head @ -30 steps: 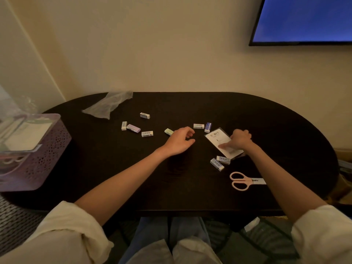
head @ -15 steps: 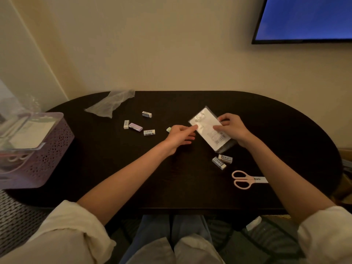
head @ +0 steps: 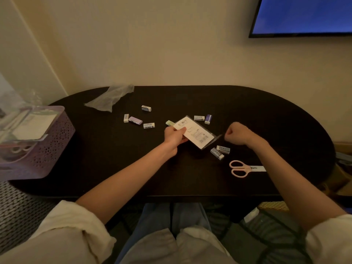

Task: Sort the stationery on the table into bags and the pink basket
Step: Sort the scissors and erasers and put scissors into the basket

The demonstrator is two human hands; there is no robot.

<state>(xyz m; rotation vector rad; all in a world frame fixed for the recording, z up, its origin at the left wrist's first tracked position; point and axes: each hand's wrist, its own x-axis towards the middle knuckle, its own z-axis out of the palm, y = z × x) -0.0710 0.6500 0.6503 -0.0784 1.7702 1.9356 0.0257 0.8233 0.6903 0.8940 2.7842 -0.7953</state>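
Observation:
My left hand [head: 174,137] grips the left end of a clear bag holding a white card [head: 198,134], lifted just above the dark table [head: 114,153]. My right hand [head: 239,133] is curled into a fist at the bag's right corner and seems to pinch its clear flap. Several small erasers lie around: a purple one [head: 135,120], a green one [head: 170,122] by my left hand, a blue one [head: 208,119], and two [head: 220,151] under the bag's right end. The pink basket [head: 47,149] stands at the table's left end with packets inside.
Pink-handled scissors [head: 242,168] lie near the front right edge. A crumpled clear bag [head: 112,98] rests at the back left. A screen [head: 304,14] hangs on the wall at upper right. A woven seat [head: 17,212] sits below the basket.
The bag with the card was picked up off the table. My left hand took hold of its left end, and my right hand slid off to its right corner.

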